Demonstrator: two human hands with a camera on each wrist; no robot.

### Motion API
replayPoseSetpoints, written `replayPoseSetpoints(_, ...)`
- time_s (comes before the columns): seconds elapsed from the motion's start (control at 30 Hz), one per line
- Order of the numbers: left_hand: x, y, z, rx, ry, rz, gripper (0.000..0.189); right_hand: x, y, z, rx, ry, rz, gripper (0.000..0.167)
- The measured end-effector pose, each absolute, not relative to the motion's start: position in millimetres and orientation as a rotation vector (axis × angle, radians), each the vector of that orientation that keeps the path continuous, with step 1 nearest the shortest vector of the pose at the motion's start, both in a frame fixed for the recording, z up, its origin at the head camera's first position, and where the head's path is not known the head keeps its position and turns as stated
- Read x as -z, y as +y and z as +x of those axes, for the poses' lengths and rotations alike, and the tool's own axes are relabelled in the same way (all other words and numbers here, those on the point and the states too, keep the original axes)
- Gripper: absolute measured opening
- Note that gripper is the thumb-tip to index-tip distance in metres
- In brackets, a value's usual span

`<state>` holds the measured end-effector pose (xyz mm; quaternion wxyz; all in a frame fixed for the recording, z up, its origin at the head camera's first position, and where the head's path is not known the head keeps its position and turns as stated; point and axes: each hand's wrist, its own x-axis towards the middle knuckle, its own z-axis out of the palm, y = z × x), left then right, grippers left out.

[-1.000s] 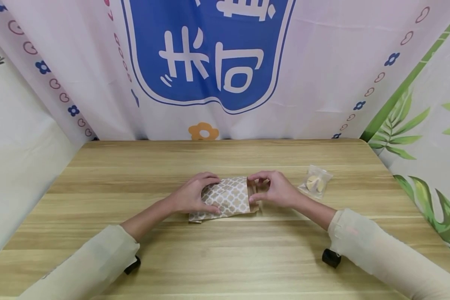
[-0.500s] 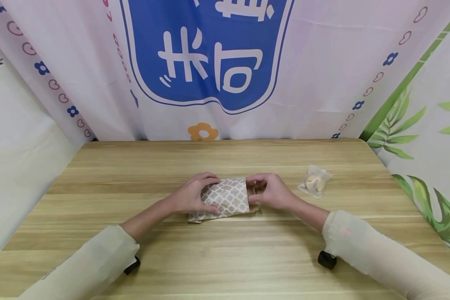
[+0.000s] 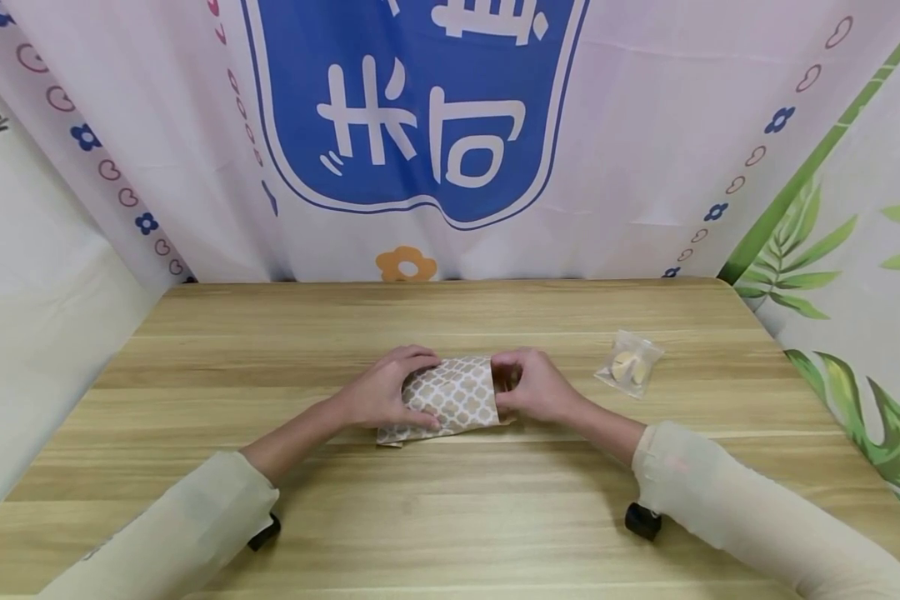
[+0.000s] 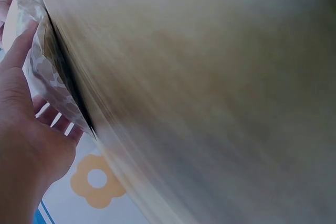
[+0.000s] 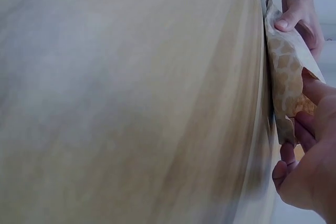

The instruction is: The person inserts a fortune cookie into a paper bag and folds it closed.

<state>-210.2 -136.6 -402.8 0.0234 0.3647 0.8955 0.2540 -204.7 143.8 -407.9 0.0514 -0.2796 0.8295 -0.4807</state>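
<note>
A tan paper bag with a white lattice print lies flat at mid-table, its mouth facing right. My left hand grips its closed end, thumb on the near side and fingers on the far side. At the mouth is my right hand, thumb and fingers bent, their tips reaching in at the edge. The right wrist view shows the thumb entering the bag's mouth, with brown inside, and the other fingers curled near its far corner. I cannot tell whether the right fingers hold anything.
A small clear packet with pale yellow, fortune-cookie-like pieces lies to the right. The wooden table ends at a printed curtain at the back. Black wrist gear shows under both sleeves.
My right hand has moved left, its fingertips further into the bag's mouth. The left hand and the bag stay almost where they were.
</note>
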Motion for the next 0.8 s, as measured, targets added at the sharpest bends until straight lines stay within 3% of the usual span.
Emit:
replayPoseSetpoints(0.17, 403, -137, -212, -0.804, 2.760, 1.137, 0.092, 405, 147, -203, 1.445, 2.517, -0.800, 0.023)
replayPoseSetpoints(0.37, 400, -136, -212, -0.804, 2.739, 1.142, 0.096, 399, 155, -200, 1.451, 2.551, -0.662, 0.050)
replayPoseSetpoints(0.8, 397, -127, -207, -0.757, 2.758, 1.179, 0.100, 395, 177, -200, 1.443, 2.585, -0.656, 0.048)
